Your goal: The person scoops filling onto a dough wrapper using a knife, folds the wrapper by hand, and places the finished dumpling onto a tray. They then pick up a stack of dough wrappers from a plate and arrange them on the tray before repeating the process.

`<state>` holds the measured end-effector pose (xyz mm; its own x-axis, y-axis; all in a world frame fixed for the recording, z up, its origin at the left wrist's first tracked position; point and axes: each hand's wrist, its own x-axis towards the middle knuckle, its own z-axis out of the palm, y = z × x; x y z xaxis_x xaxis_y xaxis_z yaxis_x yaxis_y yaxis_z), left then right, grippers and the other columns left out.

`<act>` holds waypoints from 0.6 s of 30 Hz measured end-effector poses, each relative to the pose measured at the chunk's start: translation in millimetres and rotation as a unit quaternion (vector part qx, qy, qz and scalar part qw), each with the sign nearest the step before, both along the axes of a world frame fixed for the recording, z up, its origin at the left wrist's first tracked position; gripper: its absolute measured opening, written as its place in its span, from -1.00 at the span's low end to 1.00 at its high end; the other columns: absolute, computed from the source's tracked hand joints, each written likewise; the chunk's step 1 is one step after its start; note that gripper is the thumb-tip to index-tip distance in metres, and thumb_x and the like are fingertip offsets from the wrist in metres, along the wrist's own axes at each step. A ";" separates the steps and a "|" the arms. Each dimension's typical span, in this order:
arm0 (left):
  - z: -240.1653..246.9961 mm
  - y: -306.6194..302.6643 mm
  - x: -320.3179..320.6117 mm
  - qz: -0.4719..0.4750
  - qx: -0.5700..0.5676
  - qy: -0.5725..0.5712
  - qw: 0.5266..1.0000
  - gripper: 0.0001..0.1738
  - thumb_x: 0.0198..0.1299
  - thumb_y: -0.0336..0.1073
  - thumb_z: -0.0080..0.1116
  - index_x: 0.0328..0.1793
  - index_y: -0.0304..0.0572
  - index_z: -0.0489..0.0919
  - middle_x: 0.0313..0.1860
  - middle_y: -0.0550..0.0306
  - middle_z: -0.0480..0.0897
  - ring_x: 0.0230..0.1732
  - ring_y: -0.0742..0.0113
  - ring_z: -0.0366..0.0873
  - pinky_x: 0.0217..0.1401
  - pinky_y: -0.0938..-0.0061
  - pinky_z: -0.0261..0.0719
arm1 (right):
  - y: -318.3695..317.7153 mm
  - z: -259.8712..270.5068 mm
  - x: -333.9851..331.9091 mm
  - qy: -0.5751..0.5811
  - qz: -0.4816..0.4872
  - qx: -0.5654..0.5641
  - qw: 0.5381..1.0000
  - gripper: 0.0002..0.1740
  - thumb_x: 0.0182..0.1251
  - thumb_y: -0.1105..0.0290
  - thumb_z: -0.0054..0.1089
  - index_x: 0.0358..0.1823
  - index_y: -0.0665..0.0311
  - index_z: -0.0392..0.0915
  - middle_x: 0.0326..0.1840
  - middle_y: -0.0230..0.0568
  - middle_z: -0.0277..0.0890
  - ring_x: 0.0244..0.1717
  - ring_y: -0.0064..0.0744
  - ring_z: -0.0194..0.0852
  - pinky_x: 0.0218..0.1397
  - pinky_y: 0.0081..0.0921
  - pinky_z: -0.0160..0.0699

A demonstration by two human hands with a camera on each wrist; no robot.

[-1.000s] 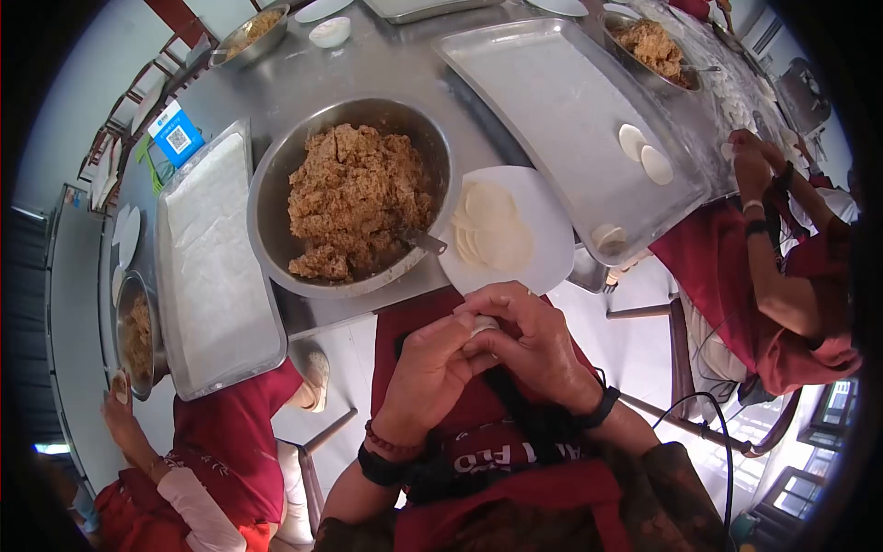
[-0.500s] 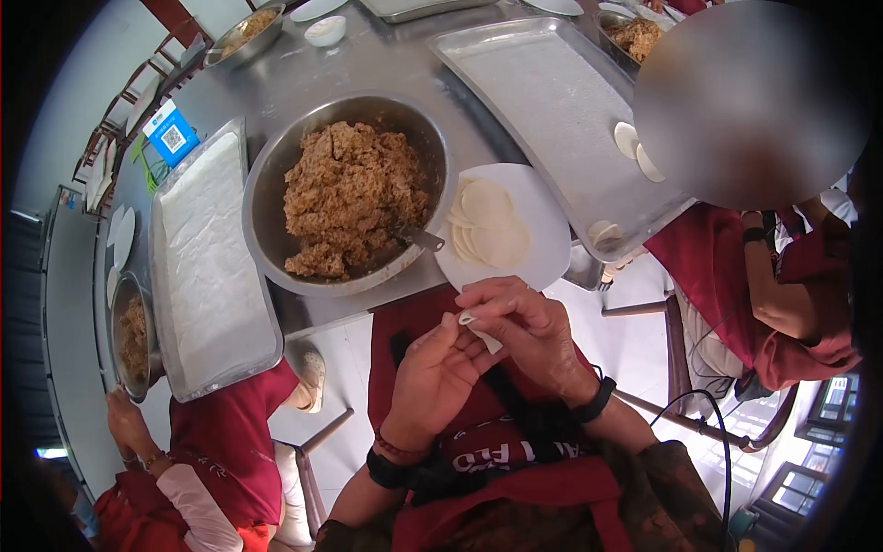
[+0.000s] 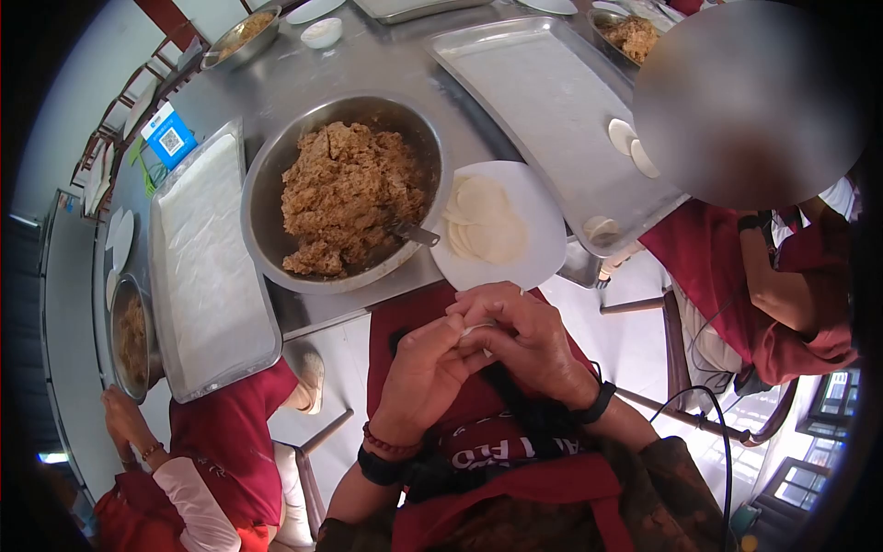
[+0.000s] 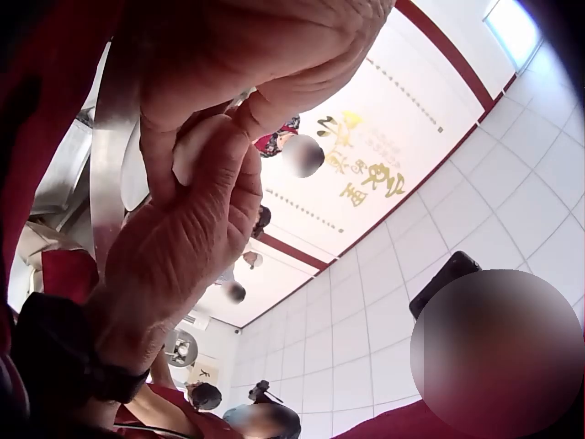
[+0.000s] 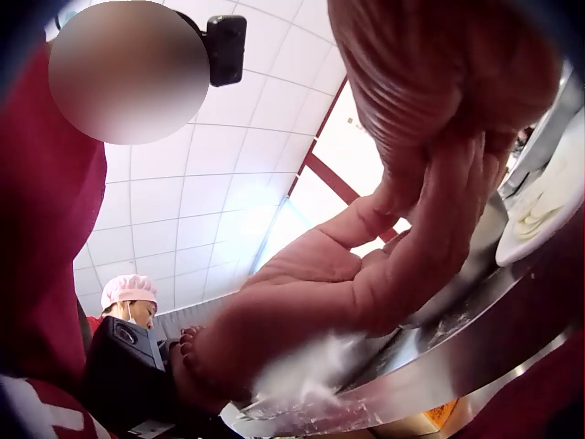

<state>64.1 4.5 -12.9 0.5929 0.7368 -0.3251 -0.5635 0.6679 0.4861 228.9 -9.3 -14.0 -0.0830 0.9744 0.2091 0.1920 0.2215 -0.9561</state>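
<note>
Just beyond the table's near edge, a small piece of pale dough [image 3: 475, 331] is pinched between the fingers of both hands in the head view. The left hand [image 3: 425, 375] has its thumb and fingertips on the dough's left side. From the other side the right hand [image 3: 536, 348] grips it with bent fingers and thumb. Pale dough [image 4: 190, 154] shows between the fingers in the left wrist view, beside the right hand [image 4: 178, 251]. The fingers hide most of its shape. A white plate [image 3: 543, 244] with stacked round wrappers [image 3: 487, 221] lies just beyond the hands.
A metal bowl [image 3: 253, 216] of brown filling [image 3: 349, 198] with a utensil handle [image 3: 418, 235] stands beyond the hands. Metal trays lie left [image 3: 207, 267] and right [image 3: 543, 101]; the right one holds a few wrappers [image 3: 622, 137]. Other people sit on both sides.
Half a second ago the left fingers were spread and the folded dough showed more; now both hands have closed in around it. The head view has shifted slightly.
</note>
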 end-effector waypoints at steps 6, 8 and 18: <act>14.6 0.3 4.3 -0.015 0.007 0.088 0.996 -0.59 0.49 -0.26 -0.09 0.30 -0.44 0.43 0.26 -0.03 0.52 0.19 0.21 0.56 0.29 0.24 0.55 | -6.1 -6.2 5.7 -0.025 0.056 -0.017 0.998 -0.70 0.39 0.41 0.18 0.13 0.22 0.53 0.08 -0.12 0.61 0.04 -0.17 0.66 0.10 -0.34 0.63; -10.9 -2.5 -13.6 -0.041 0.036 0.057 0.997 -0.40 0.46 -0.08 -0.01 0.48 -0.28 0.26 0.39 -0.08 0.43 0.40 0.09 0.40 0.43 0.14 0.42 | -8.9 -15.7 -1.1 0.061 0.065 -0.011 0.996 -0.64 0.44 0.37 0.11 0.22 0.24 0.50 0.03 -0.08 0.59 0.02 -0.08 0.64 0.10 -0.30 0.62; 3.6 8.8 -24.0 -0.071 -0.031 -0.096 0.992 -0.39 0.56 0.10 -0.25 0.37 -0.30 0.35 0.18 -0.08 0.57 0.22 0.00 0.52 0.37 -0.03 0.38 | 2.7 -29.1 -3.9 0.051 0.038 0.010 0.998 -0.80 0.37 0.42 0.15 -0.05 0.31 0.62 0.02 -0.12 0.61 0.10 -0.17 0.58 0.16 -0.33 0.55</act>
